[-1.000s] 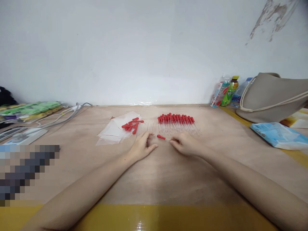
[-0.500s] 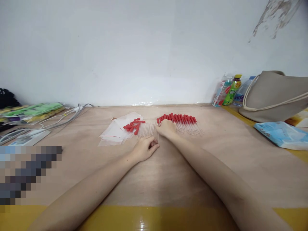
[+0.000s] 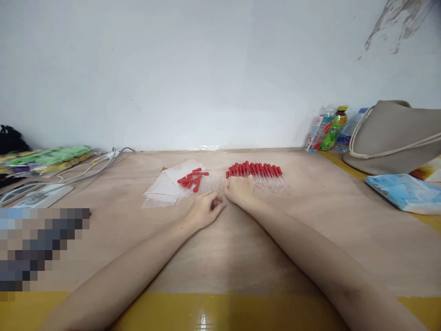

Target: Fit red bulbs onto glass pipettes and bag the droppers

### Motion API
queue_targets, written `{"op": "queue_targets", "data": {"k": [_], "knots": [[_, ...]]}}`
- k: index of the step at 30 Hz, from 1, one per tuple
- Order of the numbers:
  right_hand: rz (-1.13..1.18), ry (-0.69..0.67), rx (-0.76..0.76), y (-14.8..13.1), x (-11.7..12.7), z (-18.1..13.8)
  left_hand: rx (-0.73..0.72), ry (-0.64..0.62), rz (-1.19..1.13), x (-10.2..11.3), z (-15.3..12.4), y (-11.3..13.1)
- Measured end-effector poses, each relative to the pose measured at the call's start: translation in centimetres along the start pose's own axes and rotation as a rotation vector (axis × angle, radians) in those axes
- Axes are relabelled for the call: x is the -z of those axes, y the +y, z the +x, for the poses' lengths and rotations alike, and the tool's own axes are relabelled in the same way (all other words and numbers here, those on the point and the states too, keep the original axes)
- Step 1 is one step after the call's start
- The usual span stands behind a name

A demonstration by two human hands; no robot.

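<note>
The right hand [image 3: 241, 189], grip hidden, touches the aligned row of red-bulbed clear droppers [image 3: 265, 174]; left hand [image 3: 206, 210] half-curled, contents unseen; loose red-bulbed heap [image 3: 191, 179] lies unsorted.

The right grip [image 3: 239, 189] covers the left end of the row of red-capped droppers [image 3: 265, 172]; whether it holds one cannot be told. Curled fingers of the left grip [image 3: 203, 209] hide what lies beneath them. A pixelated block [image 3: 41, 248] masks the surface [image 3: 220, 257] at left. The beige bag [image 3: 396, 138] runs off the right edge, and the labels on the bottles [image 3: 330, 128] are too small to read.
</note>
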State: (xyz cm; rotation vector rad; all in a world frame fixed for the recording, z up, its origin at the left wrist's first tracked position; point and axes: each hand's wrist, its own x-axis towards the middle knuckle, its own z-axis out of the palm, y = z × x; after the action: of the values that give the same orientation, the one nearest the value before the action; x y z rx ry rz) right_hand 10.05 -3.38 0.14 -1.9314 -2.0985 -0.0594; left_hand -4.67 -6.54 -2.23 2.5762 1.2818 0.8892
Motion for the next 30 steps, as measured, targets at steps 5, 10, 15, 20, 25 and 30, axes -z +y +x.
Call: {"op": "queue_targets", "data": {"k": [5, 10, 15, 20, 25, 30], "knots": [[-0.021, -0.014, 0.037, 0.6, -0.1, -1.5, 0.194, 0.244, 0.355, 2.2, 0.6, -2.9], [-0.026, -0.016, 0.052, 0.9, -0.3, -1.8, 0.378, 0.177, 0.483, 3.2, 0.8, -4.8], [0.041, -0.002, 0.078, 1.4, -0.3, -2.6, 0.396, 0.135, 0.458, 3.0, 0.8, -5.2], [0.211, -0.009, 0.158, 3.8, 0.0, -4.9, 0.253, 0.268, 0.473, 3.0, 0.6, -3.8], [0.401, 0.059, 0.35, 7.9, 0.0, -6.5, -0.028, 0.129, 0.218, 1.7, 0.0, 0.0], [0.502, 0.162, 0.372, 9.2, -0.4, -6.5, -0.009, 0.017, 0.035, 0.0, -0.6, 1.7]]}}
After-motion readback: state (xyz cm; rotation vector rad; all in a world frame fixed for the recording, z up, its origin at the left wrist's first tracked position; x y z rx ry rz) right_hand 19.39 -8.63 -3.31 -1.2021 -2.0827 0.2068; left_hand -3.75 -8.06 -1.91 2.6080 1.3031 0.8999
